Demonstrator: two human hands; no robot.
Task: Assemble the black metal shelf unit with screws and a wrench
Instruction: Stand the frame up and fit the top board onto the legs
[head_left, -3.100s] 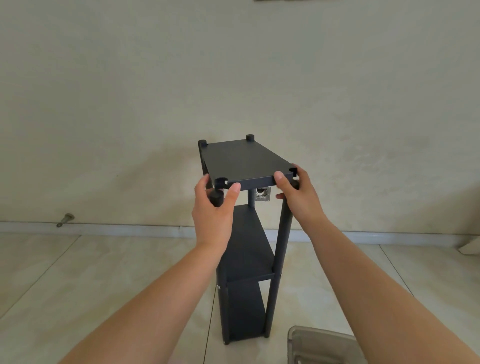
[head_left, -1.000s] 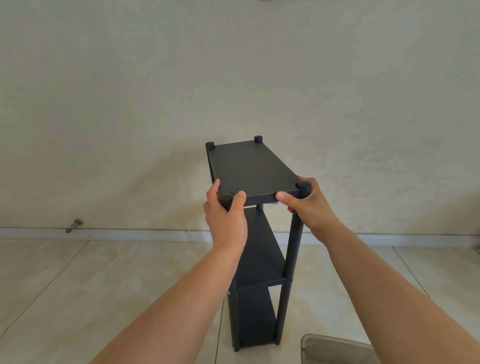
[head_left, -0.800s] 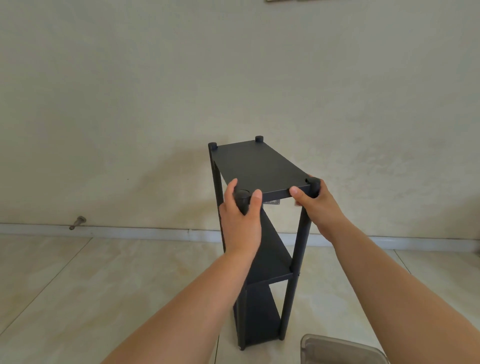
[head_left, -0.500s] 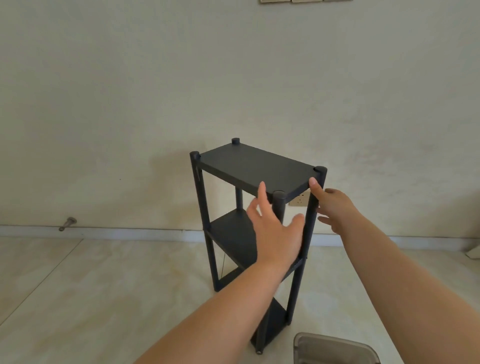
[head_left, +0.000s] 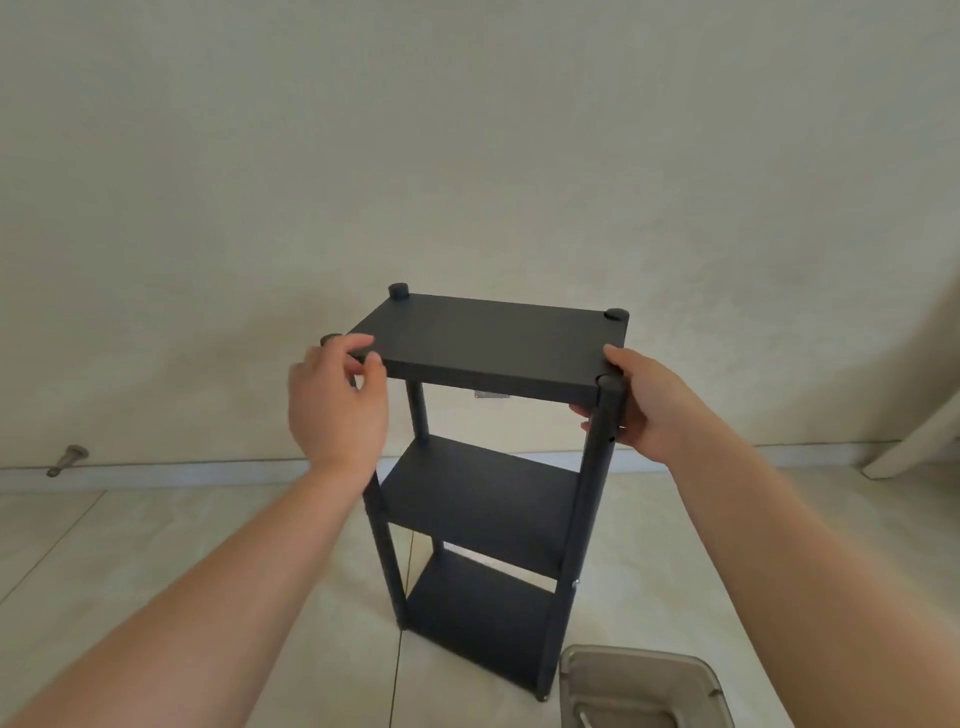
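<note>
Frame centre: left hand (head_left: 337, 405) pinches shelf unit (head_left: 488, 467) top panel's corner; right hand (head_left: 649, 405) grips right front post.

Both arms outstretched, left hand (head_left: 337, 400) fingers curled, right hand (head_left: 647, 405) gripping.

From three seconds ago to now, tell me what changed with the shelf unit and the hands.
The shelf unit has been turned, so its long side now faces the camera instead of its narrow end. Midway both hands opened off it; now the left hand holds the top panel's left corner and the right hand grips the front right post. The unit still stands upright on the floor.
</note>
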